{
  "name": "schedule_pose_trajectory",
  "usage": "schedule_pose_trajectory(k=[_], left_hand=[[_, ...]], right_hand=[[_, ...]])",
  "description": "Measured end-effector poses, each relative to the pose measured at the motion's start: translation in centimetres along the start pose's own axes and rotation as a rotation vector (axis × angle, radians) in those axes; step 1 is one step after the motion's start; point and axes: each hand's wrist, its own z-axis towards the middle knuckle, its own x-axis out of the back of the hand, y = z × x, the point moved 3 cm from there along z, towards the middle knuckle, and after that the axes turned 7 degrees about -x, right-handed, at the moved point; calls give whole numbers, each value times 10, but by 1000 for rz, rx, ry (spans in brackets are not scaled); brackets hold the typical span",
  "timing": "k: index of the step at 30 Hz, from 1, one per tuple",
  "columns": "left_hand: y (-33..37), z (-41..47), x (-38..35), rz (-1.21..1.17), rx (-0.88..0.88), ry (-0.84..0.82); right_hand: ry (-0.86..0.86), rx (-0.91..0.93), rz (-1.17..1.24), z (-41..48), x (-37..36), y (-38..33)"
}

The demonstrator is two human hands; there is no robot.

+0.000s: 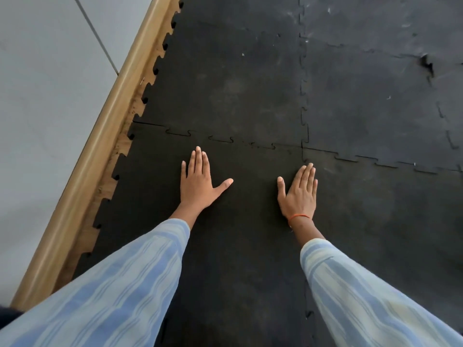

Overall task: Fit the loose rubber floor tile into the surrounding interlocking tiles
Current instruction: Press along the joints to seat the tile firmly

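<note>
The black rubber tile [245,221] lies flat on the floor under both my hands. Its toothed far edge meets the tile beyond [225,83] along a puzzle seam, with small gaps showing near the seam's right end. Its right edge meets another tile [388,209]. My left hand [199,182] rests palm down on the tile, fingers together, thumb out. My right hand [299,190], with an orange thread at the wrist, lies flat near the tile's far right corner. Neither hand holds anything.
A wooden skirting strip [100,151] runs diagonally along the left, with a grey wall [45,96] beyond it. The tiles' left teeth end free against bare wooden floor. More black tiles [375,91] spread to the right, one with a lifted, torn spot [426,62].
</note>
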Motion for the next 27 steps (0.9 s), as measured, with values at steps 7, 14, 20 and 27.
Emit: schedule_pose_trajectory(k=[7,14,20,27], left_hand=[[28,-35,-19,-40,-34,219],[39,-61,-24,-60,-33,220],[46,-70,-27,-63,-2,196],[45,-103,-32,-77,-25,208]], right_hand=[[102,-40,20,-31,-8,7],[100,22,33,-70,-7,19],[119,-1,81,-115,-13,31],[84,-35,43,-181,-22,41]])
